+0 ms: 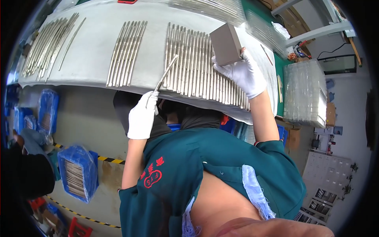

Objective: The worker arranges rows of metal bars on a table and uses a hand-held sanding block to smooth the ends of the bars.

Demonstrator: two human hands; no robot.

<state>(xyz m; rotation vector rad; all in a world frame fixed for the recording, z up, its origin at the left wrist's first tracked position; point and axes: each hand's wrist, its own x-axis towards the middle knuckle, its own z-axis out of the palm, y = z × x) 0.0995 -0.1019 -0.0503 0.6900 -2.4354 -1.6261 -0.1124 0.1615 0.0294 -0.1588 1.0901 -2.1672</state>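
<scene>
Green work shirt (pixel 173 158) first, since it fills the lower part of the head view. Past it is a bench (pixel 94 23) under a white cloth (pixel 94 63), with the person pulled up to its near edge in white gloves (pixel 138 126). Left hand (pixel 143 116) is pinching one metal rod (pixel 166 74) by its near end, roughly over the near edge, and the rod slants up across the left side of a big row of rods (pixel 197 65). Holding it by the tip probably leaves most of its length in plain sight. Right hand (pixel 245 77) is gripping a grey-brown block (pixel 226 45) over the row's right half; can't tell if the block touches the rods. My guess is they're laid side by side, ends close to the near edge, for easy reach, and gloves keep skin off the metal.

Room-wise: white cloth shows between that row and the smaller group (pixel 126 53) to its left, then a wider strip before the loose bunch (pixel 49 45) by the left edge. Far edge is tighter, with clear plastic cases (pixel 209 10) along it, and a stack of clear trays (pixel 304 94) stands off the right edge. Anything rolling over the near edge could drop.
</scene>
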